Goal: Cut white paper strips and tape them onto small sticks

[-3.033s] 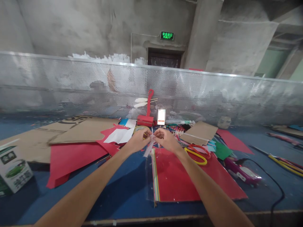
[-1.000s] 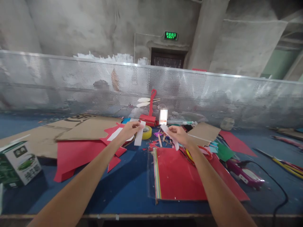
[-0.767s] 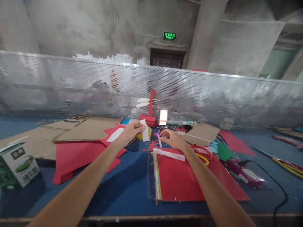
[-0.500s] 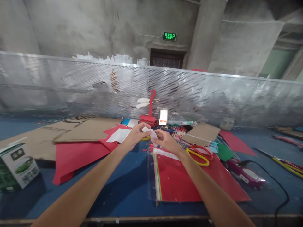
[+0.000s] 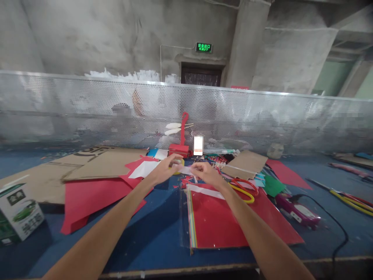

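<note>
A short white paper strip [image 5: 185,170] is stretched between my two hands above the table. My right hand [image 5: 206,173] pinches its right end between thumb and fingers. At the left end, my left hand [image 5: 166,169] has its thumb against the strip, with the index finger arched above; these fingertips are slightly blurred. A second, longer white paper strip [image 5: 205,191] lies across the top edge of a stack of red paper [image 5: 227,221], below my right hand. Partly hidden behind my left fingers is a yellow tape roll [image 5: 182,162].
Scissors [image 5: 246,196] with red and yellow handles lie by my right forearm. Cardboard [image 5: 101,165], red paper [image 5: 96,198] and a white sheet [image 5: 143,169] are at left, with a drink carton [image 5: 21,212]. A lit phone [image 5: 198,146] stands before a perforated metal divider [image 5: 96,105].
My hands parted with a strip each. My right hand laid one strip on the red paper stack, then took hold of the other strip's end. The strip has since been turned nearly level.
</note>
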### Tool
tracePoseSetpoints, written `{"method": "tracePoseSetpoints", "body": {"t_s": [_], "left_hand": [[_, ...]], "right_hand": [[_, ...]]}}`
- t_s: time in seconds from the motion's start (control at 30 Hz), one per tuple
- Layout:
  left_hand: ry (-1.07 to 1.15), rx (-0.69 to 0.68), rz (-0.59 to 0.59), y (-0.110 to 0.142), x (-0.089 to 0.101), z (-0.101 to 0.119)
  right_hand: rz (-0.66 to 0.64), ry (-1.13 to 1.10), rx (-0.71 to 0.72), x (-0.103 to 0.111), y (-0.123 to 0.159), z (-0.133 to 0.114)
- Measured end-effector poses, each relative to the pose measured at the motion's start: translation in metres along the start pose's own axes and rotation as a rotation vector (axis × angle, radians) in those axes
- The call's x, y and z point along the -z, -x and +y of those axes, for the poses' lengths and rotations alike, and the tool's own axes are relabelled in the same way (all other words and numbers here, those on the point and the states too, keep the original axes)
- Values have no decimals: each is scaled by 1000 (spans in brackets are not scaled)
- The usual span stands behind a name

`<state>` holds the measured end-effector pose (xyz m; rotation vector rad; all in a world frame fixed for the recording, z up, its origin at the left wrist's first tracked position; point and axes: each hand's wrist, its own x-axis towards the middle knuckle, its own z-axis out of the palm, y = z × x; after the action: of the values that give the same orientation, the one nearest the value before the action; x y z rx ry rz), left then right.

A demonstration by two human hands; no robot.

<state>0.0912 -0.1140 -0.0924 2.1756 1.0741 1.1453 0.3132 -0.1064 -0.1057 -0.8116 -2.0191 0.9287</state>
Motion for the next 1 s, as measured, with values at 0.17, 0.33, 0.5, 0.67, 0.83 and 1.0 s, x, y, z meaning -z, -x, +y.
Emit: {"method": "tracePoseSetpoints", "body": {"t_s": [0.17,0.33,0.5,0.67,0.83,1.0], "left_hand": [[-165,-103,-190,5,-6,8],[-192,-66,-269,3,-7,3],[-148,-19,-250,2,-8,-1],[-16,67,-274,0,-11,-5],[219,221,-257,0,-13,-7],[323,277,-259,2,-15,-6]], "right_hand": [[-70,187,36,-2,2,-1],[-65,229,-9,-2,4,-4],[-76,188,-31,0,5,-3],[-80,177,25,-2,7,-4],[-24,311,256,-7,8,-9],[-4,397,390,-7,5,-8]]}}
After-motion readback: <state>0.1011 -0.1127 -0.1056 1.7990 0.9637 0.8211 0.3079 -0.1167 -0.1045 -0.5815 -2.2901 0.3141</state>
